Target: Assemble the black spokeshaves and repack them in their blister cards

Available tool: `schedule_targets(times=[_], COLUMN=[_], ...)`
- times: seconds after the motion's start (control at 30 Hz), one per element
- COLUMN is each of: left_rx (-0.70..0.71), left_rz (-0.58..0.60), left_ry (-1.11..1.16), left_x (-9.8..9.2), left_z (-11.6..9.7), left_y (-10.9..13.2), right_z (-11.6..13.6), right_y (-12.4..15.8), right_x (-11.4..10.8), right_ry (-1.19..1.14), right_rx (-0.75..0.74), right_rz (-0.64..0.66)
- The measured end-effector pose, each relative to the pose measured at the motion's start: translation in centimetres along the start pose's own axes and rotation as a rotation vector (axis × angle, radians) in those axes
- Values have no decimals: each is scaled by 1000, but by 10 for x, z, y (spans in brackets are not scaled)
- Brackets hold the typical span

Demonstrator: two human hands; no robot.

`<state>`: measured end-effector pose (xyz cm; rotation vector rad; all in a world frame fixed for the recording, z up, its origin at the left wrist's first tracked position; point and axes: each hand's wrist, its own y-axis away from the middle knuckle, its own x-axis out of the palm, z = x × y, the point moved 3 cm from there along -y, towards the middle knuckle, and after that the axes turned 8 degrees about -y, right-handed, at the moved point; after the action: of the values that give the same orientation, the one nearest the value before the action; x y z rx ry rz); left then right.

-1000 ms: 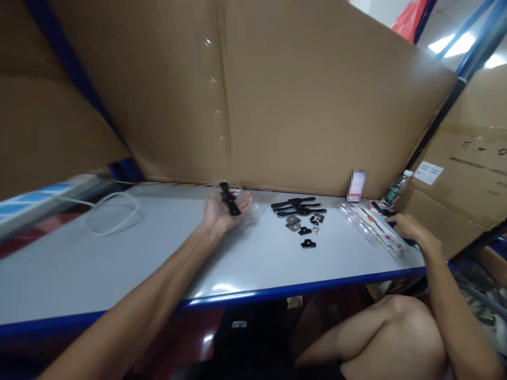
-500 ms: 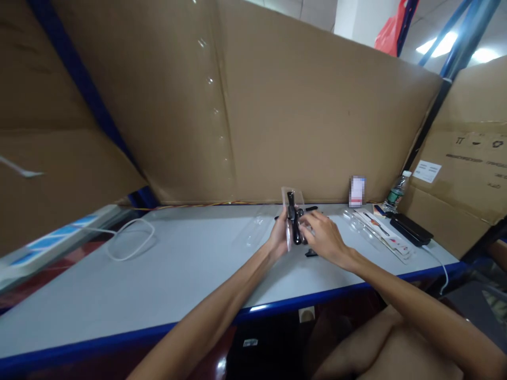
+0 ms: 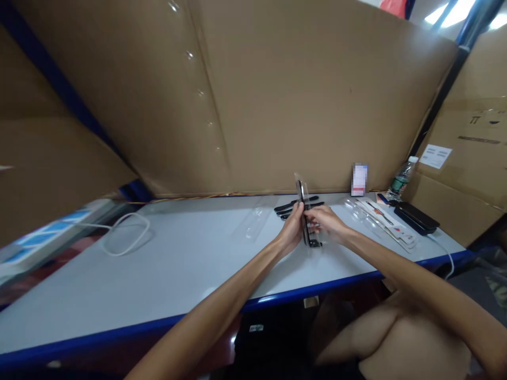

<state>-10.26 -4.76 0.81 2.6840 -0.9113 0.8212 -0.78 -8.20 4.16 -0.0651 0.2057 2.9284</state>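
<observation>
Over the middle of the table, my left hand point(image 3: 291, 229) grips a clear plastic blister pack point(image 3: 298, 182) by its left side. The pack stands nearly edge-on to me, and a long black strap-like piece shows in it. My right hand point(image 3: 322, 219) is closed at the pack's right side, fingers bent against it; the fingertips are partly hidden. Behind my hands lie several slim black strap-like pieces point(image 3: 283, 209) on the table. A small black piece point(image 3: 315, 243) shows just below the pack. Left of my left hand lies another clear plastic shell point(image 3: 253, 221).
To the right lie printed cards point(image 3: 390, 224) with clear shells and a black case point(image 3: 415, 217) with a white cable. A phone point(image 3: 359, 179) and a bottle point(image 3: 403, 177) stand at the back. At left are a power strip point(image 3: 51, 232) and a looped cable point(image 3: 119, 253). Cardboard point(image 3: 277, 105) walls the table.
The blister pack has turned from showing its face to nearly edge-on. My right hand has moved in against its side. The view has shifted slightly.
</observation>
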Motion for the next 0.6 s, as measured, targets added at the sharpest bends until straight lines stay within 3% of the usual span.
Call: schedule_targets(times=[0.23,0.47,0.6], left_rx=[-208,-147,-152], left_rz=[-9,-44,-68], left_ry=[37,151,227], left_x=[2,-2,-6], left_z=[6,8,6], left_y=[1,-2,-4], right_z=[-7,-1,2], right_y=[3,10,9], right_x=[-6,-11,-14], right_ry=[-78,-223,-101], right_rx=[53,86,31], right_rz=[10,-33,33])
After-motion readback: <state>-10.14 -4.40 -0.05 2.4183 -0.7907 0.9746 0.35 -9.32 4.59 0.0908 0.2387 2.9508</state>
